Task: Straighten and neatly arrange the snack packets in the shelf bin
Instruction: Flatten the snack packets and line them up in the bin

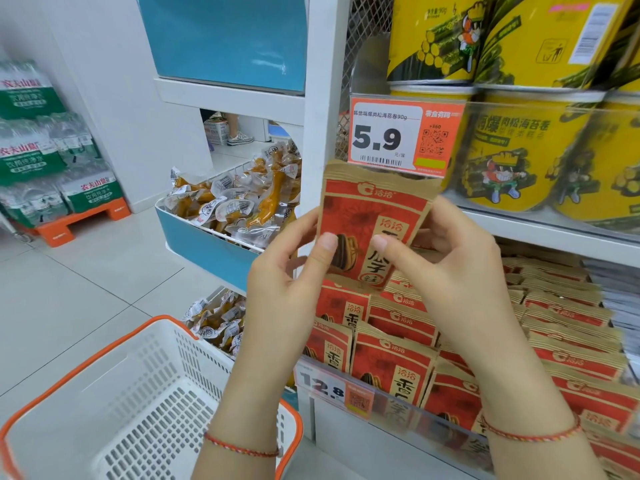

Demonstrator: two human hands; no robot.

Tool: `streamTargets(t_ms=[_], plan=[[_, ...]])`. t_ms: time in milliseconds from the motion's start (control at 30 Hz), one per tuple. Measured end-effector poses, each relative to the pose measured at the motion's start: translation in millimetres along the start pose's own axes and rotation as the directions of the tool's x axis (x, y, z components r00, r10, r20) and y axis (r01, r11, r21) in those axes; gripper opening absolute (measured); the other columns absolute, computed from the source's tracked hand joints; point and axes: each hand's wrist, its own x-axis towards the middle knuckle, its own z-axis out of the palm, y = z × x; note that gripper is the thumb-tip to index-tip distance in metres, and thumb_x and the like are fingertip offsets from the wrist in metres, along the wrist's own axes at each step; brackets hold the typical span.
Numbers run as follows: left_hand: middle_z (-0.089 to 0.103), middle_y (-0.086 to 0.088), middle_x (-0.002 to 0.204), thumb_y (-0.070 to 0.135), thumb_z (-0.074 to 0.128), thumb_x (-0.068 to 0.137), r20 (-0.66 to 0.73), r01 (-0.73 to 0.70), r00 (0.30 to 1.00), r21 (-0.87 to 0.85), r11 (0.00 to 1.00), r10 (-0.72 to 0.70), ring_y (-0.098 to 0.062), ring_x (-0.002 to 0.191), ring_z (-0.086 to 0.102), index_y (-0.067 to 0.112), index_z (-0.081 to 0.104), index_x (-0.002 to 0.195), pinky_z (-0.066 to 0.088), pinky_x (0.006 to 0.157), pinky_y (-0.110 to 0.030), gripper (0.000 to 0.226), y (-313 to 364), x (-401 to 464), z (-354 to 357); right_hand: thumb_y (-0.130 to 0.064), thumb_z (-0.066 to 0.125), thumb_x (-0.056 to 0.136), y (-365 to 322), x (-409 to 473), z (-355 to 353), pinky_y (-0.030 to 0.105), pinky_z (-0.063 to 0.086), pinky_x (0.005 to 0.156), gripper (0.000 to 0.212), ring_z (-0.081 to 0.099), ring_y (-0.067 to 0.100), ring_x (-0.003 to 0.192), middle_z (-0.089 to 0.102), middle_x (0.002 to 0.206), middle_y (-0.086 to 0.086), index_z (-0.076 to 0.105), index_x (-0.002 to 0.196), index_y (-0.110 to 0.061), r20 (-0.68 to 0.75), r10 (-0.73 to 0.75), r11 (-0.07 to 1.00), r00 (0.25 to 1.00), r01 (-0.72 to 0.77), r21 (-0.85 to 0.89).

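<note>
Pale tiled floor (86, 278), white wall (114, 109), white shelving upright (323, 81) under bright even light

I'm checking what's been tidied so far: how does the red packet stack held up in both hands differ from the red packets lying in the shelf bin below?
The held packet stack is upright and squared in the left hand and right hand, lifted above the bin. The bin packets lie overlapping in rows behind the clear bin front, some tilted. Both share the same red and tan print.

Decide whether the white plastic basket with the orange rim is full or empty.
Empty, as far as shown: the white plastic basket with the orange rim shows only bare slotted walls and floor; a forearm hides one corner.
</note>
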Motion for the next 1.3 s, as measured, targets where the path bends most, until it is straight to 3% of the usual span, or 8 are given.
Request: streamTargets(t_ms=[133,300,467,633,800,867,1100,1300], plan=[[0.070,0.017,0.103,0.042,0.057,0.095,-0.112,0.209,0.976,0.284,0.936,-0.185,-0.005,0.105,0.061,0.034,0.071,0.101,0.045,0.084,-0.029,0.017,-4.5,1.9,-20.4,-0.016,0.071,0.085,7.0,-0.5,-6.1,0.029,0.053,0.083,0.016,0.066,0.006,0.093,0.070,0.095,-0.016,0.065,0.098,-0.025,-0.125,0.002,0.999,0.992,0.004,0.044],[0.067,0.005,0.074,0.054,0.058,0.089,0.032,0.318,0.888,0.678,0.663,-0.459,-0.013,0.078,0.061,0.029,0.075,0.076,0.045,0.066,-0.028,0.034,-6.6,-2.5,-30.3,-0.013,0.071,0.085,11.5,1.3,-6.7,0.016,0.051,0.078,0.024,0.066,0.001,0.090,0.071,0.093,-0.017,0.063,0.099,-0.030,-0.177,0.068,0.987,0.982,-0.040,0.157],[0.073,-0.003,0.073,0.055,0.059,0.089,0.081,0.328,0.844,0.703,0.631,-0.530,-0.016,0.076,0.066,0.027,0.076,0.069,0.050,0.070,-0.029,0.038,-6.5,-0.8,-32.5,-0.014,0.071,0.084,17.2,0.6,4.9,0.026,0.054,0.081,0.021,0.067,0.002,0.089,0.072,0.093,-0.017,0.064,0.098,-0.028,-0.054,0.152,0.983,0.987,-0.146,0.111],[0.073,-0.005,0.074,0.051,0.061,0.089,0.076,0.317,0.845,0.726,0.611,-0.529,-0.017,0.076,0.066,0.024,0.074,0.064,0.051,0.073,-0.032,0.039,-10.8,-1.1,-31.8,-0.024,0.070,0.085,22.3,-3.2,15.7,0.029,0.053,0.078,0.019,0.064,-0.002,0.082,0.069,0.090,-0.017,0.062,0.100,-0.031,0.082,0.251,0.959,0.965,-0.236,-0.159],[0.068,-0.001,0.065,0.049,0.061,0.090,0.079,0.311,0.852,0.719,0.622,-0.517,-0.011,0.063,0.058,0.022,0.075,0.065,0.040,0.056,-0.025,0.039,-11.5,-1.1,-32.0,-0.032,0.068,0.086,26.7,-3.8,24.7,0.032,0.051,0.082,0.013,0.063,0.009,0.090,0.066,0.094,-0.010,0.062,0.098,-0.030,0.192,0.390,0.867,0.901,-0.288,-0.407],[0.068,0.000,0.065,0.050,0.061,0.090,0.081,0.311,0.850,0.719,0.622,-0.520,-0.011,0.064,0.058,0.022,0.075,0.066,0.038,0.056,-0.024,0.040,-11.8,-1.1,-32.5,-0.033,0.067,0.087,24.9,-3.5,24.3,0.029,0.049,0.082,0.009,0.063,0.010,0.091,0.065,0.091,-0.010,0.059,0.090,-0.030,0.160,0.388,0.834,0.908,-0.272,-0.480],[0.070,0.006,0.073,0.054,0.056,0.091,0.144,0.299,0.828,0.705,0.643,-0.543,-0.009,0.072,0.062,0.027,0.075,0.072,0.049,0.065,-0.028,0.038,-11.2,-0.2,-34.1,-0.026,0.059,0.093,13.7,-4.7,22.8,0.027,0.048,0.086,0.020,0.060,0.009,0.099,0.066,0.103,-0.015,0.070,0.108,-0.033,0.198,0.195,0.763,0.961,-0.022,-0.646],[0.074,0.013,0.092,0.051,0.058,0.089,0.289,0.367,0.750,0.566,0.738,-0.595,-0.007,0.093,0.068,0.033,0.073,0.089,0.054,0.087,-0.033,0.023,-0.1,0.0,-44.5,-0.017,0.049,0.095,15.8,-4.2,25.1,0.028,0.046,0.090,0.031,0.059,0.012,0.108,0.067,0.112,-0.014,0.069,0.109,-0.036,0.258,0.288,0.699,0.922,-0.018,-0.715]])
